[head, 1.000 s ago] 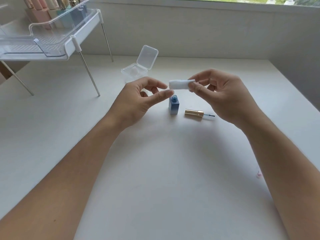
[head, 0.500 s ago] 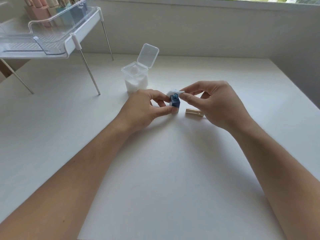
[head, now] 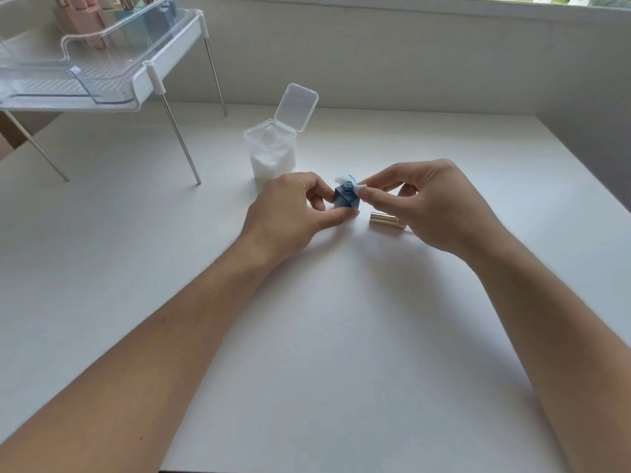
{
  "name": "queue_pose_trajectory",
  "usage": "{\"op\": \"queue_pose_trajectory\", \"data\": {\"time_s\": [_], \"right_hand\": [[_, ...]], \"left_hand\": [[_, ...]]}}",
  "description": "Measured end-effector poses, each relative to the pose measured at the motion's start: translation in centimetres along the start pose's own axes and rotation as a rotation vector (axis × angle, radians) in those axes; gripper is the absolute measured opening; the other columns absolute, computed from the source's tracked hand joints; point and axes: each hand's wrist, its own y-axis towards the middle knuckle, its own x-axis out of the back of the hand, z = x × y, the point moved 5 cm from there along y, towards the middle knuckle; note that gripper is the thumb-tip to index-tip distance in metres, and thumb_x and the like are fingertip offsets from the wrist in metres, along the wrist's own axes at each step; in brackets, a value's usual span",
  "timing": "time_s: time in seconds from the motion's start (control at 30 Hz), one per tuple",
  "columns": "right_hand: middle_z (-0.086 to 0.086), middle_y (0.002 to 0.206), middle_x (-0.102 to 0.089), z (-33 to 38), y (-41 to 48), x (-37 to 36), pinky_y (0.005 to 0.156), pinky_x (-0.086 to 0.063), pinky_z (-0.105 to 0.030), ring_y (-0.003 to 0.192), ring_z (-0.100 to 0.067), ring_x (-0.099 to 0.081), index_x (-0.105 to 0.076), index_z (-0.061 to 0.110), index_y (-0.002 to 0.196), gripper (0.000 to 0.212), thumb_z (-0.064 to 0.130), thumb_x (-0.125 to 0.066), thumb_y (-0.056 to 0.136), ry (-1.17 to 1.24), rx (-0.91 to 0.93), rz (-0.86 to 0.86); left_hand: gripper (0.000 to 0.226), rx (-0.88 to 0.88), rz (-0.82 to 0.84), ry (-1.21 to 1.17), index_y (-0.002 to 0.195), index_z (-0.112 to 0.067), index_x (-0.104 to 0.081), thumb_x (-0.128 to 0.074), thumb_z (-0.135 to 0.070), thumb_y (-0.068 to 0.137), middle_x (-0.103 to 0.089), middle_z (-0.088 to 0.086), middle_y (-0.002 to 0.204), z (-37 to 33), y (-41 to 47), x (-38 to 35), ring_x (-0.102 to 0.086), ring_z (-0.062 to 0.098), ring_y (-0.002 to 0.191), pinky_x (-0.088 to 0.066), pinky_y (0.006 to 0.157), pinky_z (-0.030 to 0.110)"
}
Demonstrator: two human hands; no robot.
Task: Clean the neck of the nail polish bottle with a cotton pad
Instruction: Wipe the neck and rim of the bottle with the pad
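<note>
A small blue square nail polish bottle [head: 347, 200] stands uncapped on the white table. My left hand [head: 290, 216] grips its body between thumb and fingers. My right hand [head: 433, 206] pinches a white cotton pad [head: 355, 186], which is pressed around the bottle's neck and shows a blue smear. The gold cap [head: 384, 220] lies on its side just right of the bottle, its brush end hidden behind my right hand.
A clear plastic box [head: 271, 155] with its hinged lid up, holding cotton pads, stands behind my left hand. A white rack on thin metal legs [head: 146, 80] with a clear tray of bottles occupies the far left. The table's right edge [head: 587, 179] slants close by.
Both hands came down from mid-air to the bottle. The left hand took hold of the bottle and the right hand pressed the pad onto the neck; blue stain now shows on the pad.
</note>
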Motion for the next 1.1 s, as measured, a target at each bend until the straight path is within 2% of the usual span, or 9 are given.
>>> {"op": "queue_pose_trajectory", "data": {"time_s": [0.07,0.2,0.33,0.43,0.6,0.8,0.93,1.0,1.1], "right_hand": [[0.017,0.095,-0.082,0.0,0.0,0.2,0.051,-0.04,-0.011,0.067,-0.008,-0.056,-0.088,0.041,0.099,0.008,0.047,-0.083,0.099,-0.004,-0.004,0.005],[0.014,0.095,-0.083,-0.4,0.2,0.7,0.052,-0.044,-0.012,0.064,0.003,-0.06,-0.087,0.038,0.099,0.01,0.048,-0.083,0.099,0.045,-0.035,-0.049],[0.012,0.103,-0.082,-0.8,0.3,0.6,0.053,-0.046,-0.012,0.067,0.002,-0.061,-0.086,0.039,0.103,0.008,0.045,-0.081,0.101,0.079,-0.057,-0.086],[0.011,0.104,-0.083,-0.7,0.3,0.0,0.057,-0.044,-0.009,0.066,0.004,-0.06,-0.086,0.04,0.102,0.007,0.045,-0.081,0.101,0.066,-0.044,-0.072],[0.014,0.099,-0.083,-0.4,0.4,-0.2,0.055,-0.043,-0.012,0.063,0.001,-0.058,-0.087,0.04,0.098,0.009,0.047,-0.082,0.1,0.063,-0.025,-0.021],[0.018,0.098,-0.084,-0.8,0.5,1.4,0.071,-0.046,-0.03,0.081,-0.011,-0.066,-0.087,0.04,0.104,0.012,0.049,-0.083,0.099,0.102,-0.065,0.001],[0.015,0.099,-0.086,-1.3,0.7,2.3,0.084,-0.047,-0.036,0.107,-0.027,-0.075,-0.086,0.039,0.11,0.015,0.047,-0.084,0.098,0.139,-0.094,0.007],[0.013,0.102,-0.087,-1.7,0.7,2.7,0.086,-0.045,-0.038,0.101,-0.031,-0.074,-0.085,0.039,0.117,0.021,0.048,-0.084,0.098,0.163,-0.114,0.018],[0.012,0.103,-0.087,-2.3,0.7,3.2,0.08,-0.041,-0.038,0.095,-0.016,-0.065,-0.08,0.039,0.123,0.027,0.048,-0.084,0.098,0.165,-0.142,0.021]], "left_hand": [[0.043,0.002,-0.013,0.009,0.096,-0.034,-0.08,-0.09,-0.07,0.076,-0.063,-0.016,0.076,-0.1,-0.1,0.0,-0.052,-0.001,0.062,-0.049,0.072,0.035],[0.041,0.008,-0.026,0.029,0.095,-0.031,-0.076,-0.094,-0.064,0.079,-0.062,-0.014,0.077,-0.4,-0.2,-0.1,-0.052,0.004,0.065,-0.047,0.072,0.035],[0.047,0.012,-0.027,0.056,0.092,-0.03,-0.073,-0.093,-0.069,0.077,-0.06,-0.012,0.076,-0.7,-0.4,0.0,-0.054,0.006,0.069,-0.044,0.069,0.035],[0.049,0.011,-0.027,0.076,0.091,-0.03,-0.072,-0.093,-0.071,0.076,-0.06,-0.011,0.076,-0.9,-0.6,-0.1,-0.054,0.007,0.069,-0.041,0.066,0.033],[0.048,0.013,-0.031,0.086,0.092,-0.029,-0.073,-0.092,-0.071,0.078,-0.06,-0.011,0.076,-0.9,-0.6,-0.1,-0.054,0.007,0.07,-0.042,0.066,0.033],[0.038,-0.001,0.003,0.058,0.099,-0.032,-0.076,-0.09,-0.064,0.083,-0.064,-0.014,0.08,-0.5,-0.3,0.0,-0.055,0.001,0.067,-0.049,0.073,0.034],[0.038,-0.018,0.031,0.036,0.102,-0.037,-0.078,-0.089,-0.066,0.082,-0.065,-0.019,0.08,-0.2,-0.1,0.0,-0.055,-0.007,0.065,-0.049,0.074,0.033],[0.036,-0.034,0.043,0.035,0.104,-0.039,-0.078,-0.088,-0.067,0.083,-0.066,-0.021,0.082,-0.2,0.0,0.1,-0.054,-0.009,0.066,-0.048,0.073,0.032],[0.035,-0.057,0.071,0.036,0.11,-0.042,-0.081,-0.088,-0.066,0.086,-0.068,-0.021,0.086,0.0,0.1,0.1,-0.054,-0.008,0.066,-0.05,0.076,0.035]]}}
